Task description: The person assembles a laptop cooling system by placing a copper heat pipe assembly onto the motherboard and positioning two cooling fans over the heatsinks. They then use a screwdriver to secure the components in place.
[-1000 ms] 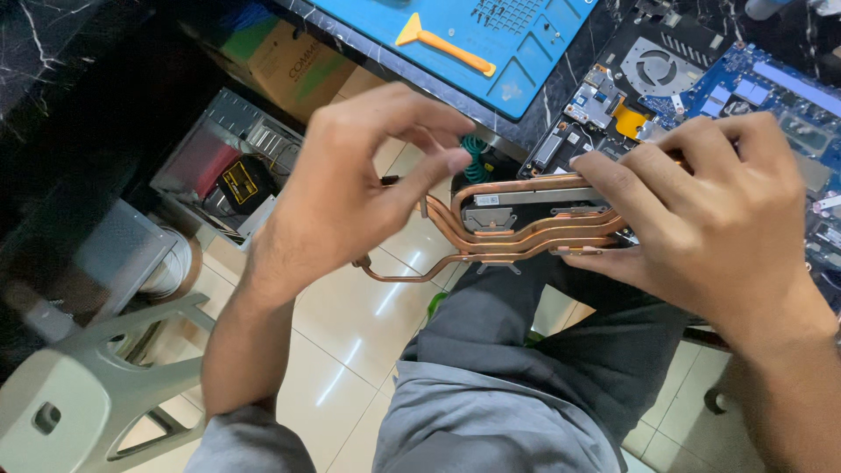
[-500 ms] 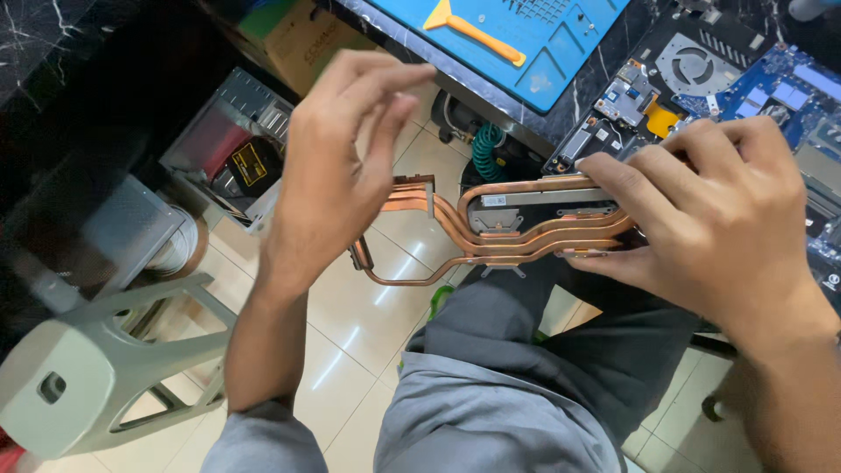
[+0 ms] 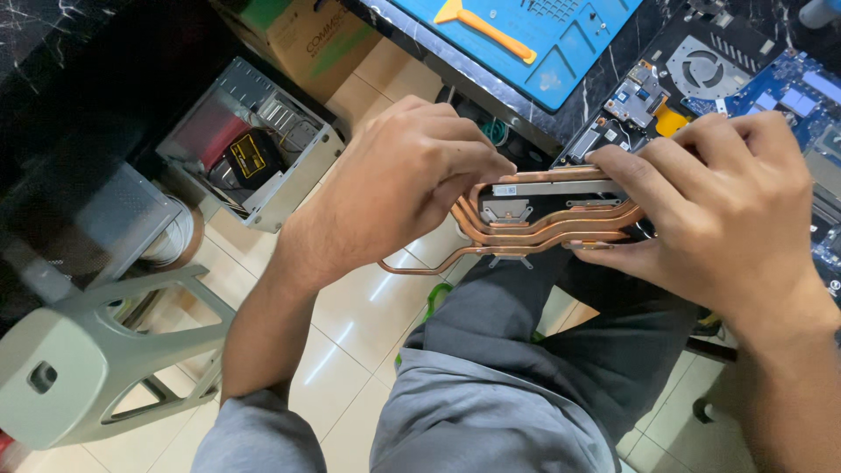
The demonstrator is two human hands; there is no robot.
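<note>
I hold a copper heat-pipe cooling assembly (image 3: 534, 223) in the air above my lap, with several curved copper pipes and a dark metal plate. My right hand (image 3: 727, 206) grips its right end, fingers over the top and thumb beneath. My left hand (image 3: 407, 180) is closed over its left end, fingertips pinched on the pipes near the plate. One thin pipe sticks out below my left hand. Behind the assembly, an opened laptop (image 3: 745, 79) with a blue circuit board and a fan lies on the dark marble table (image 3: 491, 74).
A blue work mat (image 3: 561, 35) with an orange pry tool (image 3: 482, 24) lies on the table. On the tiled floor stand an open computer case (image 3: 250, 144), a cardboard box (image 3: 302, 39) and a grey plastic stool (image 3: 96, 350). My grey-trousered legs fill the lower middle.
My left hand, which was raised with fingers lifted off the pipes, has come down and closed on the left end of the assembly. My right hand kept its grip.
</note>
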